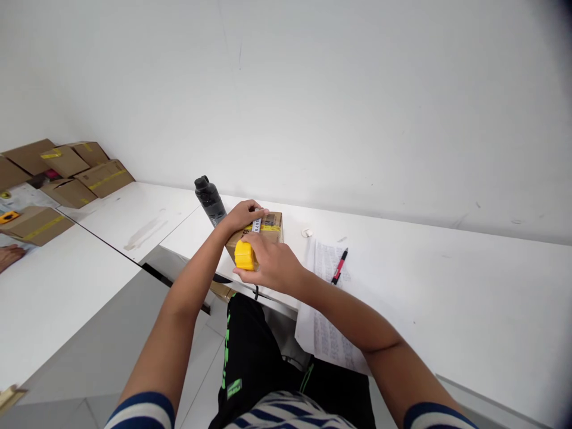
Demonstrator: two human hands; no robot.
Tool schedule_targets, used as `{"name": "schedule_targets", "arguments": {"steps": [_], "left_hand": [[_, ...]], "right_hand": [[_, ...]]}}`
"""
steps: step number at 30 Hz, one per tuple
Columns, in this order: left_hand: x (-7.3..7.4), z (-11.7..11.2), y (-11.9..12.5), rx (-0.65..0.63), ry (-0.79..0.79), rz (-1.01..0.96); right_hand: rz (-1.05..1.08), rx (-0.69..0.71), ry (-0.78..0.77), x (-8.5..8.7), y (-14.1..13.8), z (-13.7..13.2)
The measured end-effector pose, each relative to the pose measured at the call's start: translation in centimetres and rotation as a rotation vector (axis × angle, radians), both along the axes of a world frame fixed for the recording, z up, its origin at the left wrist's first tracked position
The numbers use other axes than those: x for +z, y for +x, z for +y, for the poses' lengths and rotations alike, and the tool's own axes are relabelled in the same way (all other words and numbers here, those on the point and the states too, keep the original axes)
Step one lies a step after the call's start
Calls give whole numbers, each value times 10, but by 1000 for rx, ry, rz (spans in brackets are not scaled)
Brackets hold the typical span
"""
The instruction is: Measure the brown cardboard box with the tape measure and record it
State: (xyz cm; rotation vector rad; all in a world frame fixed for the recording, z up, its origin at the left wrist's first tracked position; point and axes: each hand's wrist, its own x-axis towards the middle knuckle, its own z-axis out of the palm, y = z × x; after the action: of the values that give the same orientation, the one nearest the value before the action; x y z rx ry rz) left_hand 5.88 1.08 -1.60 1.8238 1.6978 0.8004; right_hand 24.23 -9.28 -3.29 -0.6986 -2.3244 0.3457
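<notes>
A small cardboard box (270,235) with yellow tape across it sits on the white table. My right hand (274,262) is closed round a yellow tape measure (244,255) at the near side of the box. Its white blade (256,225), marked with numbers, runs across the box top. At the far edge of the box, my left hand (243,215) has its fingers bent on the blade's far end. Part of that end is hidden by the fingers.
A dark bottle (210,199) stands left of the box. Printed sheets (328,342), a red and black pen (340,266) and a small white scrap (306,233) lie to the right. Further left are several cardboard boxes (105,177), an orange tool (9,217) and another person's hand (9,256).
</notes>
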Motion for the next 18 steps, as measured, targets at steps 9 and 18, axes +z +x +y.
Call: {"name": "schedule_targets", "arguments": {"steps": [9, 18], "left_hand": [[68, -52, 27, 59, 346, -249], [33, -69, 37, -179, 193, 315]], "right_hand": [[305, -125, 161, -15, 8, 42], [1008, -281, 65, 4, 45, 67]]}}
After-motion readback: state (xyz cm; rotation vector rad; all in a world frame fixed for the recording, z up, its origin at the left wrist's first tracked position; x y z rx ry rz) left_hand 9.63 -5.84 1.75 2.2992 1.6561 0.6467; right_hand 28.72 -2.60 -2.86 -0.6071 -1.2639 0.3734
